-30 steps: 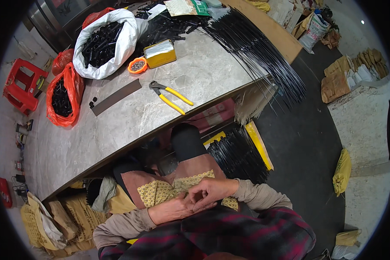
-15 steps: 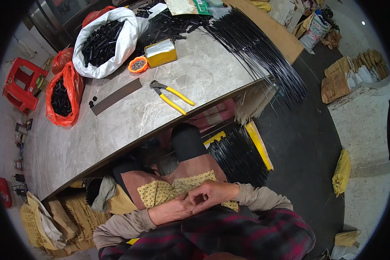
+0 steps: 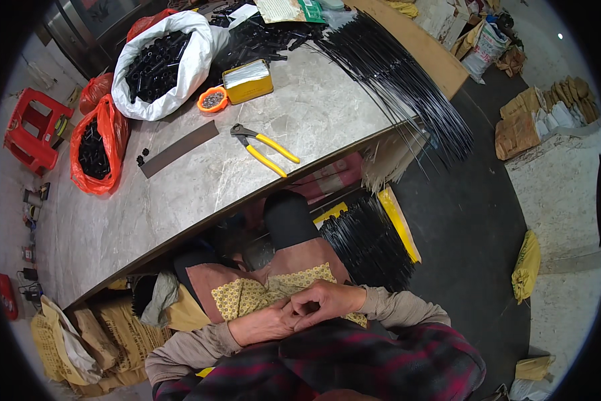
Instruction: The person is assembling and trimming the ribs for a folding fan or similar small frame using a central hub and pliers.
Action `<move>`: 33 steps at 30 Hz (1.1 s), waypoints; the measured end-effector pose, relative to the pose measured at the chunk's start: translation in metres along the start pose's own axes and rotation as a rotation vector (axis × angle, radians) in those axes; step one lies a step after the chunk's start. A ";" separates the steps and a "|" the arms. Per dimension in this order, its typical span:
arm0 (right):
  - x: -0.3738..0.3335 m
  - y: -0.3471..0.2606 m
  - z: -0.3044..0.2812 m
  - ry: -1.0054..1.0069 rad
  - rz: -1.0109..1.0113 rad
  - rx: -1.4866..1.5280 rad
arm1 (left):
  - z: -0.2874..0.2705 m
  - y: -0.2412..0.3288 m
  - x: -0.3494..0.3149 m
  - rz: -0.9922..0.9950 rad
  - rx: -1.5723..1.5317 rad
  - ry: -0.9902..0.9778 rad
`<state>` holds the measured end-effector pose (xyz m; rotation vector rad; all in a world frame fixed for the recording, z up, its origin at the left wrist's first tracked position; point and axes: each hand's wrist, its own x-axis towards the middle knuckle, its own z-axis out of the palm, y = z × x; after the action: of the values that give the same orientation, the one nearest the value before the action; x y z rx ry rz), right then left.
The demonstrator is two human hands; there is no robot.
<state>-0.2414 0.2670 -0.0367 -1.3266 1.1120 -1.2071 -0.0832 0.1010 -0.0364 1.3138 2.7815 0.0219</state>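
My left hand [image 3: 267, 323] and my right hand [image 3: 332, 299] meet in my lap, over a yellow patterned cloth [image 3: 243, 301]. Their fingers are curled and pressed against each other; whatever lies between them, if anything, is hidden. On the grey table [image 3: 200, 194] beyond my knees rest end-cutting pliers [image 3: 263, 148] with yellow handles, spread apart. To their left is a flat dark metal strip [image 3: 180, 150], with small black pieces [image 3: 142, 157] at its left end. Farther back stand a yellow tin [image 3: 248, 83] and an orange dish [image 3: 213, 99] of small metal bits.
A white sack [image 3: 170, 67] and a red bag [image 3: 100, 147], both filled with black tubular parts, stand at the table's left. Long black rods [image 3: 407, 87] overhang its right edge. More black rods [image 3: 370, 244] sit below, right of my knees. Brown paper sacks [image 3: 123, 341] lie lower left.
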 end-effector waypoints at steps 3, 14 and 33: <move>0.002 -0.003 0.002 -0.006 0.081 0.024 | 0.001 0.001 0.001 -0.040 0.030 0.106; 0.001 0.003 -0.001 -0.008 -0.022 -0.084 | 0.007 0.001 -0.003 0.007 -0.027 -0.019; 0.007 0.007 -0.001 -0.059 -0.091 -0.032 | 0.026 0.001 -0.004 -0.001 -0.005 0.079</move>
<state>-0.2417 0.2598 -0.0430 -1.4414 1.0426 -1.2130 -0.0786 0.0980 -0.0621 1.3394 2.8450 0.0820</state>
